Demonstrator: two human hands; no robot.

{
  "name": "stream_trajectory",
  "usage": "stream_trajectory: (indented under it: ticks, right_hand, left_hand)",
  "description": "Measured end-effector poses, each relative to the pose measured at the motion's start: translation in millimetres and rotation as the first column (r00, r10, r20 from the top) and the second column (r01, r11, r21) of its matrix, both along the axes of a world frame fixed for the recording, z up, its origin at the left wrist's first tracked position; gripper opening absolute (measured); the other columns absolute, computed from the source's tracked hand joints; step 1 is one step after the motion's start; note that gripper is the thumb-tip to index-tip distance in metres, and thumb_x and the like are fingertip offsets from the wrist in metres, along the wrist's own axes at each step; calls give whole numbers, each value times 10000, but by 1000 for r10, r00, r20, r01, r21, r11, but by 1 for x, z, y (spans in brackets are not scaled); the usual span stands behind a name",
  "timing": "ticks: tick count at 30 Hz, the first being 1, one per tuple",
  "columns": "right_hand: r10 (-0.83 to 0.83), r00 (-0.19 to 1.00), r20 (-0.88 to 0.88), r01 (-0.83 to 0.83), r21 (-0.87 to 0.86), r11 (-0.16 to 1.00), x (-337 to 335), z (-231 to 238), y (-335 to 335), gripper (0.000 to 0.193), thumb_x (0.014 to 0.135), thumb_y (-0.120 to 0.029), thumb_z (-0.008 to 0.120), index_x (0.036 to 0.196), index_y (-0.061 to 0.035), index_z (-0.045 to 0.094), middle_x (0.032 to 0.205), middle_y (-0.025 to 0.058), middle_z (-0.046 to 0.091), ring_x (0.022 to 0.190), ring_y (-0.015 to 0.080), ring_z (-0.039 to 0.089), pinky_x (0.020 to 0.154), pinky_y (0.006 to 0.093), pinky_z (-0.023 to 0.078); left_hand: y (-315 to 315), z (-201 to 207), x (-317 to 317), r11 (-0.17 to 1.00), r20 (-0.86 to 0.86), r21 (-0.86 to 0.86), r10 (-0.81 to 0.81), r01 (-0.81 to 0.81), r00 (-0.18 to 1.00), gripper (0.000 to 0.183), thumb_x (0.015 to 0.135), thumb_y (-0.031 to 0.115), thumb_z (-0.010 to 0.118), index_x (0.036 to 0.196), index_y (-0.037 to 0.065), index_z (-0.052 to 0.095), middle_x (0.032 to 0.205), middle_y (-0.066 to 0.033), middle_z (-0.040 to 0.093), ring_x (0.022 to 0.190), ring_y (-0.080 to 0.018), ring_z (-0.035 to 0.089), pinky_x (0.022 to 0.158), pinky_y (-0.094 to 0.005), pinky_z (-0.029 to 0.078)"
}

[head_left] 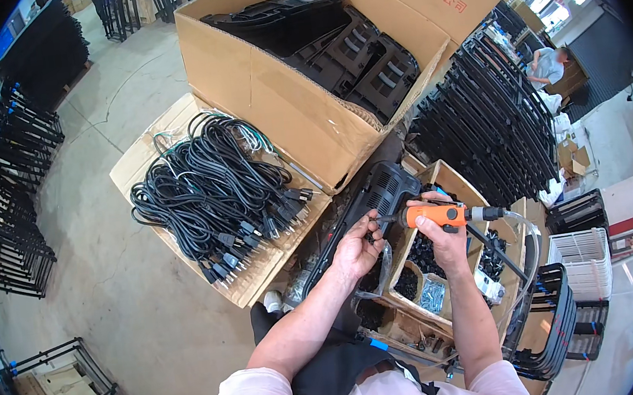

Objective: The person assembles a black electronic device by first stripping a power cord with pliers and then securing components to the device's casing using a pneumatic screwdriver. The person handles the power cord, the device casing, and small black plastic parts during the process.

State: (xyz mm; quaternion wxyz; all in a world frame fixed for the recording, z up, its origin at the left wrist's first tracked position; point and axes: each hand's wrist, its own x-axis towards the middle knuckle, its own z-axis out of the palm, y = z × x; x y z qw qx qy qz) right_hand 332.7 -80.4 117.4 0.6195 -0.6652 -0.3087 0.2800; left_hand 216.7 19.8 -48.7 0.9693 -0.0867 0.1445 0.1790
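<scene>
An orange power screwdriver lies level in my right hand, its bit aimed left. A hose trails off its back end. My left hand has its fingers drawn together at the tip of the bit; small dark bits show there, too small to name. Just beyond both hands rests a long black plastic part with vent slots. Below the screwdriver is a wooden bin with compartments, holding small black parts and silver screws.
Black power cords are heaped on a cardboard flap at left. Behind it stands a large carton with black plastic panels. Black metal frames lean at right, near a white basket. Another person is at far right.
</scene>
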Motion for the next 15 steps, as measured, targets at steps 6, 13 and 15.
stream_trajectory:
  ticks: [6, 13, 15]
  right_hand:
    - [2, 1000, 23, -3, 30, 1000, -4, -2, 2, 497, 893, -52, 782, 1340, 2, 573, 1235, 216, 723, 1139, 245, 703, 1045, 398, 551]
    - [-24, 1000, -12, 24, 28, 999, -6, -6, 5, 506, 883, -67, 780, 1337, 12, 570, 1238, 229, 723, 1146, 257, 696, 1066, 415, 527]
    - [-6, 1000, -11, 7, 40, 999, -2, -11, 4, 503, 890, -58, 782, 1341, 7, 569, 1247, 225, 717, 1151, 251, 696, 1044, 404, 551]
  left_hand:
    - [0, 1, 0, 999, -13, 7, 44, -44, 999, 290, 1099, 209, 570, 1359, 83, 598, 886, 27, 603, 791, -141, 555, 719, -295, 487]
    - [3, 0, -1, 999, -26, -17, 46, -47, 999, 320, 1096, 272, 601, 1369, 104, 597, 869, 25, 590, 785, -141, 553, 705, -296, 482]
    - [1, 0, 1, 998, -10, -40, 44, -44, 999, 327, 1098, 289, 599, 1371, 111, 593, 860, 29, 586, 775, -139, 552, 700, -294, 484]
